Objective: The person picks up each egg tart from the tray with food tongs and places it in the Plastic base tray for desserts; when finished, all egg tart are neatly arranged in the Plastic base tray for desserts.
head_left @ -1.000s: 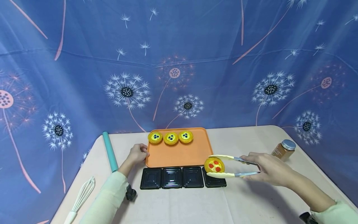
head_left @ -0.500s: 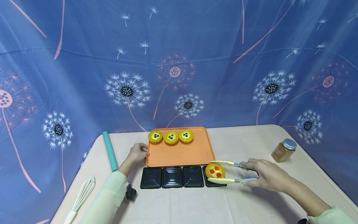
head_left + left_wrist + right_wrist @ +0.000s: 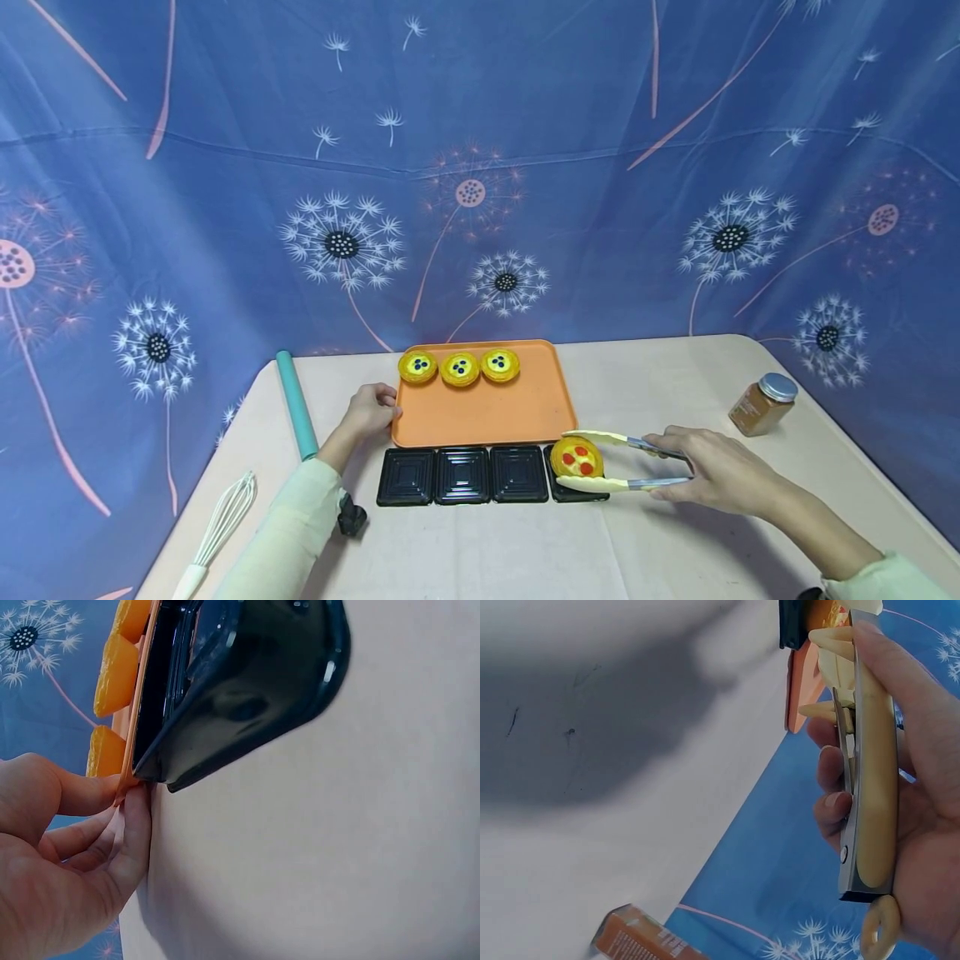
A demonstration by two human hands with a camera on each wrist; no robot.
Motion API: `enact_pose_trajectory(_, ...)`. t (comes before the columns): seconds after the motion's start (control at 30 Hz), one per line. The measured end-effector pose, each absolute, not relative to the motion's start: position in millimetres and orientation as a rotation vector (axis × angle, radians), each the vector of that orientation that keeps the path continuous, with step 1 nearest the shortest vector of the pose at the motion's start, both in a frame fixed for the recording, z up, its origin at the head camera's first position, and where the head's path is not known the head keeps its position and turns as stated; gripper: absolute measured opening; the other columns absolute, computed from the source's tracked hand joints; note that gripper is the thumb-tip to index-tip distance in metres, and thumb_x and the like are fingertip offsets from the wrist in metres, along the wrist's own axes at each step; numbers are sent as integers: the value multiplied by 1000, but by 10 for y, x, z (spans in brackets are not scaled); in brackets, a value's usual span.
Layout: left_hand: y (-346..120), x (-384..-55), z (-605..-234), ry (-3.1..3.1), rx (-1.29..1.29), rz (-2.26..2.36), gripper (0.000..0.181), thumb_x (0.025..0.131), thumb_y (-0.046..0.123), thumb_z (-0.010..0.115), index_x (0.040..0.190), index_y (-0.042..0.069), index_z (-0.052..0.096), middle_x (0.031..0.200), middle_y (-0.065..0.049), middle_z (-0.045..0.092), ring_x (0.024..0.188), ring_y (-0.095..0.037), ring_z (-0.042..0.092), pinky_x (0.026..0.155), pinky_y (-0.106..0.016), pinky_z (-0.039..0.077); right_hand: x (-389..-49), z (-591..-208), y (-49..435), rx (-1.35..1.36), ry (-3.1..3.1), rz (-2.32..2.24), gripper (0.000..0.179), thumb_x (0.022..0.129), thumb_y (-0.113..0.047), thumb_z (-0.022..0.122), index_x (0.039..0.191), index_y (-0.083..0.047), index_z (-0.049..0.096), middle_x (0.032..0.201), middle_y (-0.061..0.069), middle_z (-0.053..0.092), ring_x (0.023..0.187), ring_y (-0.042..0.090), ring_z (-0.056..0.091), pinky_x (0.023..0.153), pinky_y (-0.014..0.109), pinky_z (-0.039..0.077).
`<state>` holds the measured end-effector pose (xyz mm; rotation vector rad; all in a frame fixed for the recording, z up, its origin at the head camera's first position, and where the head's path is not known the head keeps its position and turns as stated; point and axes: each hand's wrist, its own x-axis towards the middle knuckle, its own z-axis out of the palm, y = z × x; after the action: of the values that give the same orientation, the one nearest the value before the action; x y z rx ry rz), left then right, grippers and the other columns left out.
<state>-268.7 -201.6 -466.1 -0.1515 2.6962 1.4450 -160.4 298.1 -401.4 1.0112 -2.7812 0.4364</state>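
My left hand (image 3: 370, 410) pinches the left rim of an orange tray (image 3: 480, 421), thumb above and a finger beneath it in the left wrist view. Three egg tarts with dark blue dots, such as the middle tart (image 3: 459, 369), sit along the tray's back. My right hand (image 3: 716, 468) grips a pair of tongs (image 3: 603, 484) with cream tips and metal arms. Between the tips lies an egg tart with red pieces (image 3: 577, 458), in the rightmost black square container (image 3: 591, 495). Whether the tips still press the tart, I cannot tell.
Several black containers, including the leftmost container (image 3: 406, 477), stand in a row before the tray. A teal rolling pin (image 3: 297, 407) and a whisk (image 3: 225, 521) lie left. A brown jar with silver lid (image 3: 762, 405) stands right. Blue curtain (image 3: 600, 250) hangs behind.
My right hand has lowered the red-topped tart with the tongs, slightly toward me, into the rightmost container. Over the last half second everything stays almost still. My left hand keeps its place on the tray.
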Motion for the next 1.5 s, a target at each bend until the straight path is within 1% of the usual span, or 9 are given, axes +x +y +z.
enact_pose_trajectory(0.23,-2020,-2685,-4659,2681,-158,1464,25,87,-6,66,111,-9,60,92,-14,58,77,-22,57,59,-30,55,-1601,-4016,2956,989,-2796,453,62,72,-47,86,117,-6,72,84,-23,51,60,-4,32,50,19,29)
enact_pose_trajectory(0.47,-2023,-2694,-4645,2685,-134,1467,24,87,-5,66,111,-10,60,93,-15,58,79,-23,58,60,-30,56,-1582,-3928,2962,895,-2844,480,83,63,-55,88,124,-3,67,90,-18,54,63,-2,36,52,20,33)
enact_pose_trajectory(0.77,-2024,-2667,-4612,2678,-130,1496,24,86,-6,66,109,-10,60,90,-14,58,75,-23,57,58,-30,55,-1609,-3745,2970,846,-2802,530,88,63,-59,87,127,-3,64,99,-8,63,61,-2,40,51,22,37)
enact_pose_trajectory(0.83,-2024,-2681,-4628,2681,-141,1480,25,87,-6,66,111,-10,60,91,-14,59,77,-22,58,59,-30,55,-1617,-3733,2964,818,-2809,539,88,62,-60,87,126,-3,65,96,-8,63,60,-2,40,50,22,36)
enact_pose_trajectory(0.87,-2025,-2689,-4640,2689,-139,1471,25,87,-6,66,111,-10,60,91,-14,59,77,-22,58,58,-29,55,-1621,-3726,2958,802,-2812,552,88,62,-59,87,125,-3,65,90,-9,61,59,-2,39,48,21,36)
enact_pose_trajectory(0.97,-2021,-2704,-4662,2697,-150,1453,25,87,-5,67,111,-9,61,91,-13,59,75,-21,58,57,-29,54,-1653,-3702,2940,783,-2809,571,86,61,-58,89,123,-2,66,75,-13,54,57,-1,39,47,22,35)
enact_pose_trajectory(1.07,-2019,-2702,-4672,2703,-151,1441,25,86,-5,67,111,-9,62,90,-12,59,74,-21,58,56,-29,53,-1714,-3659,2903,769,-2797,564,87,61,-57,89,122,0,66,69,-13,48,56,-1,40,47,22,36)
enact_pose_trajectory(1.3,-2026,-2682,-4668,2714,-149,1424,25,86,-5,67,110,-9,62,90,-13,60,74,-21,59,58,-29,52,-2035,-3573,2725,815,-2756,548,89,61,-56,90,122,4,65,77,-8,56,60,3,46,50,24,40)
enact_pose_trajectory(1.5,-2014,-2695,-4667,2703,-160,1436,26,86,-5,67,111,-9,61,91,-13,60,74,-21,59,58,-29,53,-2402,-3548,2505,819,-2786,503,93,62,-56,89,125,7,63,95,8,68,63,10,50,55,29,43)
